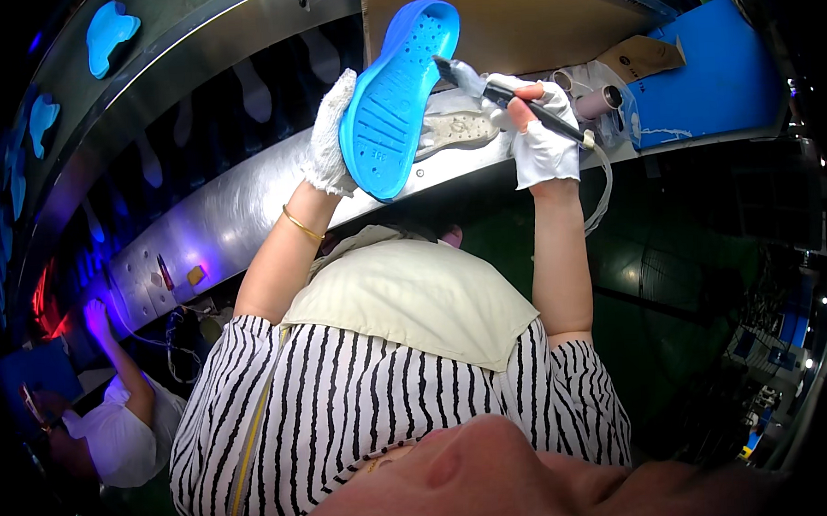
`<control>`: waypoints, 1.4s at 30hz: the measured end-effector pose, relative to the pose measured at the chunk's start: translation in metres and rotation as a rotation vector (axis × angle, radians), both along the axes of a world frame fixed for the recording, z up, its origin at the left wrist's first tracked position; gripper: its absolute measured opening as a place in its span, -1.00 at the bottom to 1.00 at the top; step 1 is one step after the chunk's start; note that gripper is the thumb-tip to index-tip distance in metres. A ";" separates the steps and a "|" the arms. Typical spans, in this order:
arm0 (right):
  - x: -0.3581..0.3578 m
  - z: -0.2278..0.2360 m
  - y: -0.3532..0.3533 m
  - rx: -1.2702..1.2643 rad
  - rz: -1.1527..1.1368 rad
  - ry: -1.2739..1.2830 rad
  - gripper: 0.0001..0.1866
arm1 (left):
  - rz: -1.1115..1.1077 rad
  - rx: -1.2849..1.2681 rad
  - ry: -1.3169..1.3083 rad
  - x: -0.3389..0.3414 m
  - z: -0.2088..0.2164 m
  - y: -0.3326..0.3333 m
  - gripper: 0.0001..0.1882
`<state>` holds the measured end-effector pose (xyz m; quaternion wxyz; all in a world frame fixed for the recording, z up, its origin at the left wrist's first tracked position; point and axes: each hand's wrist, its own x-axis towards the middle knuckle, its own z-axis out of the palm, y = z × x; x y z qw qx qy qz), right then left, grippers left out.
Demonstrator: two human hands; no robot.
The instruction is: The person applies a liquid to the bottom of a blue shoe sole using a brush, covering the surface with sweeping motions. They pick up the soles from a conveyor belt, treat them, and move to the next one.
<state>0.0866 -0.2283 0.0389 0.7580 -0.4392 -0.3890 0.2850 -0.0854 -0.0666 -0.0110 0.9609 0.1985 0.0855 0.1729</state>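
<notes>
A bright blue shoe sole point(391, 121) is held up and tilted in my left hand point(330, 137), its ridged, hole-dotted inner face toward me. The white-gloved fingers grip the sole's left edge; some of them are hidden behind it. My right hand point(547, 141), in a white glove with bare fingertips showing, is closed around a dark-handled brush point(466, 77). The brush's dark tip is at the sole's upper right edge; whether it touches cannot be made out. A clear tube point(604, 180) runs down from the handle's end. Behind, a pale grey sole point(463, 129) lies on the metal ledge.
The curved metal ledge point(236, 206) runs to the lower left, bearing a small yellow block point(196, 275). A cardboard box point(523, 18) stands behind my hands. Right of them are a pinkish roll point(598, 102) and a blue board point(719, 69). A co-worker point(130, 432) is at lower left.
</notes>
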 end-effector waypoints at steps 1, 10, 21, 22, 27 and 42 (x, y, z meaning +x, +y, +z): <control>-0.001 0.000 -0.001 0.010 0.037 -0.018 -0.83 | -0.023 -0.027 -0.048 -0.001 0.010 -0.001 -0.34; -0.010 0.009 0.000 0.153 -0.017 -0.059 -0.70 | 0.832 1.507 0.324 0.015 0.139 0.077 -0.43; -0.007 -0.008 -0.005 -0.015 -0.044 0.018 -0.72 | 0.961 1.356 0.208 -0.029 0.126 0.102 -0.58; -0.006 -0.009 -0.004 -0.009 -0.042 0.027 -0.72 | 1.140 1.732 0.302 -0.037 0.127 0.122 -0.59; -0.012 -0.011 0.014 0.029 0.030 -0.068 -0.72 | 1.183 2.136 1.467 -0.152 0.123 0.220 -0.59; -0.026 -0.003 0.017 0.002 -0.027 -0.328 -0.74 | 0.553 0.886 -0.635 -0.187 0.173 0.105 -0.48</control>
